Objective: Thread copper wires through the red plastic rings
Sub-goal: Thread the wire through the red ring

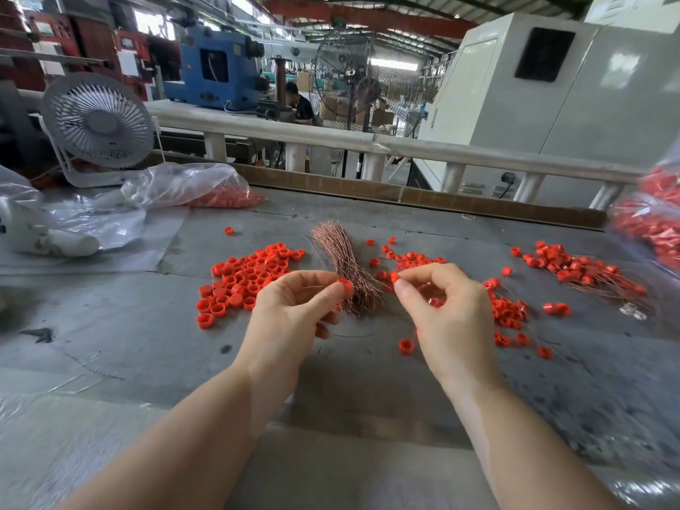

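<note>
My left hand (294, 307) pinches one red plastic ring (345, 284) between thumb and forefinger. My right hand (441, 307) pinches another red ring (394, 277) at its fingertips, a short gap from the left one. Behind and between the hands lies a bundle of thin copper wires (344, 266) on the grey table (110, 344). A heap of loose red rings (246, 281) sits left of the bundle. Rings with wires through them (574, 268) lie in a pile at the right. I cannot make out a wire between the two held rings.
More scattered red rings (509, 314) lie under and right of my right hand. Clear plastic bags of rings rest at back left (220, 195) and far right (655, 215). A white desk fan (97, 123) stands at back left. A cardboard strip (404, 195) edges the table's far side.
</note>
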### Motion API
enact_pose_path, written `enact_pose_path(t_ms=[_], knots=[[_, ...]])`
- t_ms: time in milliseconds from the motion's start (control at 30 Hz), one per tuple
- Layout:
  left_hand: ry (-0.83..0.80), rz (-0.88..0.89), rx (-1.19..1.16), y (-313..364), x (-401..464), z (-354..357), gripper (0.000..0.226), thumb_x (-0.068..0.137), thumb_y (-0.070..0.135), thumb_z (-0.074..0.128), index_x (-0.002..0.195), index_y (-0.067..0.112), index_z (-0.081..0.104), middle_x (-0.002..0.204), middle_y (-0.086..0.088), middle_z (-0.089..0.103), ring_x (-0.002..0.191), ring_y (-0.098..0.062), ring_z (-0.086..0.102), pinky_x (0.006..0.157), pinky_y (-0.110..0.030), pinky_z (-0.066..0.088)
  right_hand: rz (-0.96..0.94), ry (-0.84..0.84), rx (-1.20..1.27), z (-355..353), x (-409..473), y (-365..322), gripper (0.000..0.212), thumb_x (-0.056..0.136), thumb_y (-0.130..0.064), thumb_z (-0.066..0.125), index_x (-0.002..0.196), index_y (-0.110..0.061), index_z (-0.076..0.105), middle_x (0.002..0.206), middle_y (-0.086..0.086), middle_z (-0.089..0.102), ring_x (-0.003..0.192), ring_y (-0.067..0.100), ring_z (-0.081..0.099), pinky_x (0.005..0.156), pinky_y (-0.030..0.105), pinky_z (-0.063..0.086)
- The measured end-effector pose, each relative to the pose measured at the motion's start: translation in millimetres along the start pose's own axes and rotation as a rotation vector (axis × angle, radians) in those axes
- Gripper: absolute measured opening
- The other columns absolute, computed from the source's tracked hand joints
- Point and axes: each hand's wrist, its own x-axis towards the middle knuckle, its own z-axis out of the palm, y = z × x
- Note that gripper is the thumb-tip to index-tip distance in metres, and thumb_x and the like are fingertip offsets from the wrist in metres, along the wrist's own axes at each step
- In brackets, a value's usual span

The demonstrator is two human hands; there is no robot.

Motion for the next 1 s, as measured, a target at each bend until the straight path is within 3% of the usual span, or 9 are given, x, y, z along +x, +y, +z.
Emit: enact_pose_path(t_ms=[100,233,333,400,467,567,833,1000], knots=[[0.027,-0.032,-0.051,0.2,2.6,-2.2,0.005,0.083,0.007,0.065,0.086,0.011,0.067,0.077,-0.001,0.073,0.049,-0.007,0.053,0.044,-0.015,0.042,-0.055,-0.103,-0.366,4.0,-4.4,3.7,0.011,0.079,-0.010,0.068,0.072,-0.017,0.068,0.081,-0.004,0.059,0.075,0.015,0.056,0.066,0.028,0.043],[-0.017,-0.051,-0.086,2.4,1.2,-1.0,0.006,0.082,0.007,0.065,0.085,0.012,0.066,0.077,-0.002,0.073,0.048,-0.006,0.053,0.043,-0.015,0.042,-0.059,-0.281,-0.630,6.9,-8.9,7.0,0.005,0.084,-0.020,0.065,0.079,-0.021,0.067,0.087,-0.008,0.050,0.093,0.016,0.052,0.066,0.025,0.035],[-0.058,-0.069,-0.078,3.3,-0.2,0.0,0.006,0.080,0.007,0.066,0.084,0.012,0.066,0.076,-0.003,0.072,0.048,-0.006,0.053,0.042,-0.016,0.041,-0.042,-0.355,-0.688,6.3,-9.4,8.0,0.007,0.086,-0.025,0.063,0.085,-0.023,0.070,0.096,-0.007,0.053,0.101,0.014,0.049,0.073,0.025,0.038],[-0.084,-0.084,-0.066,3.3,-0.6,0.6,0.006,0.080,0.007,0.066,0.082,0.012,0.065,0.074,-0.003,0.072,0.048,-0.006,0.053,0.042,-0.016,0.041,-0.052,-0.322,-0.644,6.9,-8.9,6.3,0.006,0.086,-0.024,0.065,0.086,-0.022,0.071,0.096,-0.006,0.055,0.099,0.015,0.051,0.074,0.026,0.040],[-0.097,-0.095,-0.057,2.9,-0.8,1.4,0.007,0.081,0.006,0.066,0.081,0.013,0.066,0.071,0.000,0.071,0.048,-0.005,0.052,0.041,-0.015,0.040,-0.102,-0.187,-0.461,5.9,-6.7,3.5,0.008,0.083,-0.014,0.067,0.089,-0.018,0.071,0.092,-0.005,0.057,0.089,0.016,0.055,0.074,0.028,0.045],[-0.104,-0.101,-0.054,2.4,-0.4,1.3,0.006,0.080,0.007,0.066,0.081,0.013,0.066,0.070,0.001,0.070,0.048,-0.004,0.053,0.041,-0.015,0.040,-0.212,-0.067,-0.245,3.6,-4.3,-0.2,0.024,0.081,-0.005,0.068,0.102,-0.016,0.069,0.093,-0.006,0.054,0.076,0.012,0.056,0.072,0.027,0.050],[-0.116,-0.105,-0.051,3.0,-1.1,1.1,0.006,0.079,0.008,0.066,0.080,0.013,0.066,0.068,0.001,0.069,0.048,-0.005,0.054,0.042,-0.015,0.041,-0.273,-0.142,-0.197,7.6,-6.6,2.8,0.032,0.080,0.000,0.067,0.108,-0.015,0.069,0.096,-0.006,0.051,0.082,0.009,0.052,0.077,0.026,0.049],[-0.118,-0.109,-0.018,3.2,-2.0,0.7,0.006,0.080,0.006,0.067,0.082,0.012,0.066,0.069,0.000,0.070,0.048,-0.005,0.054,0.042,-0.016,0.041,-0.306,-0.177,-0.180,8.1,-7.5,1.1,0.041,0.080,0.008,0.062,0.114,-0.015,0.067,0.100,-0.001,0.052,0.082,0.015,0.055,0.076,0.034,0.052]])
